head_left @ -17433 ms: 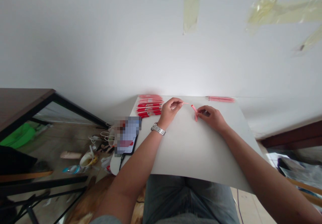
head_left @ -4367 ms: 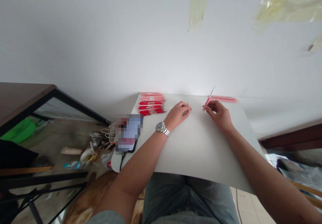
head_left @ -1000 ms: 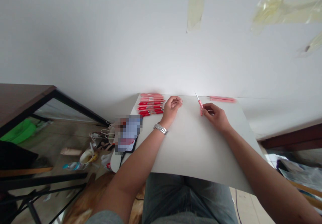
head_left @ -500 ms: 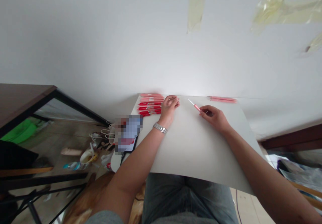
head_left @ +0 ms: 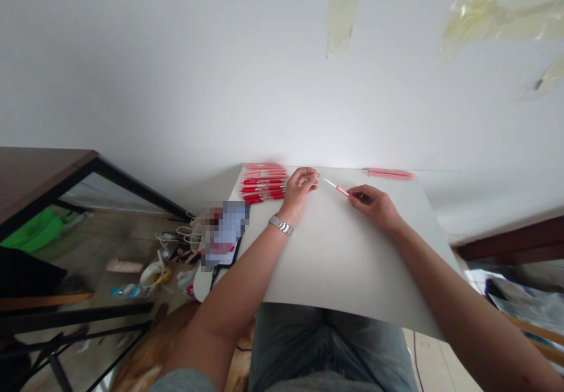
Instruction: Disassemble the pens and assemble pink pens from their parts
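Note:
Between the finger and thumb of my right hand (head_left: 369,203) is a red pen refill (head_left: 342,190), its thin pale tip slanting up toward my left hand. My left hand (head_left: 301,188), with a metal watch at the wrist, is pinched closed near that tip. Whatever lies in its fingertips is too small to make out. Just left of it, several red pens (head_left: 264,190) lie in a row, with paler pink refill-like sticks (head_left: 264,170) behind them. Another small bundle of pink sticks (head_left: 390,174) rests at the back right of the white table (head_left: 335,262).
A phone (head_left: 225,236), blurred out, lies at the table's left edge with a cable. A white wall (head_left: 264,74) closes off the back. To the left stands a dark-framed desk (head_left: 48,166), with a cup (head_left: 154,274) and clutter on the floor.
The refill in my right hand has moved slightly left, and my left hand slightly right. The refill's tip is now close to my left fingertips.

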Tool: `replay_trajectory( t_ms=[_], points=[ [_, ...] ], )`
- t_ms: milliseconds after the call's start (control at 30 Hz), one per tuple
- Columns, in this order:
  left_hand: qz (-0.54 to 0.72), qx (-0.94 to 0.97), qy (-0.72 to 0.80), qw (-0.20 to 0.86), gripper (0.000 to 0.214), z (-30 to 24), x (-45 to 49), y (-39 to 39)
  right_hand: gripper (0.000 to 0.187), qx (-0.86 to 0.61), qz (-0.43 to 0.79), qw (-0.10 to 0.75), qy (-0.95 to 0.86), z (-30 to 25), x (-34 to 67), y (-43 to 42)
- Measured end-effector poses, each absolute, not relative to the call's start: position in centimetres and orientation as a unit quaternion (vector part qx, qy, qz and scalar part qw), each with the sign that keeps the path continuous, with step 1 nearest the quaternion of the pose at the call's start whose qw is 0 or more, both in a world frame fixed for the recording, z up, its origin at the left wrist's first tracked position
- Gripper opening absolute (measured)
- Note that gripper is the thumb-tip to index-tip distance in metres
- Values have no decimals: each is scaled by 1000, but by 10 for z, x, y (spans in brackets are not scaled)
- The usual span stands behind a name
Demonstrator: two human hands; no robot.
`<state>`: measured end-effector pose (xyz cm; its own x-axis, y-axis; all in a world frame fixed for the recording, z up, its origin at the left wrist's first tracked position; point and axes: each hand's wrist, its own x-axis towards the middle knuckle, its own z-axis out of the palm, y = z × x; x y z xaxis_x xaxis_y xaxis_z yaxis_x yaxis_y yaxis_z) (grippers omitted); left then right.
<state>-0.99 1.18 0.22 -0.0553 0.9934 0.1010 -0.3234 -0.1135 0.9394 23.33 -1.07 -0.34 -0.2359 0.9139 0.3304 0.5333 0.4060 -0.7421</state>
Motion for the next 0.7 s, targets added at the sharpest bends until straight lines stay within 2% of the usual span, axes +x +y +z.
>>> replay_trajectory(
  t_ms=[700],
  points=[
    [595, 471, 386, 524, 33, -1, -9, 12, 25, -479, 248, 376, -754, -7, 235, -8]
  ],
)
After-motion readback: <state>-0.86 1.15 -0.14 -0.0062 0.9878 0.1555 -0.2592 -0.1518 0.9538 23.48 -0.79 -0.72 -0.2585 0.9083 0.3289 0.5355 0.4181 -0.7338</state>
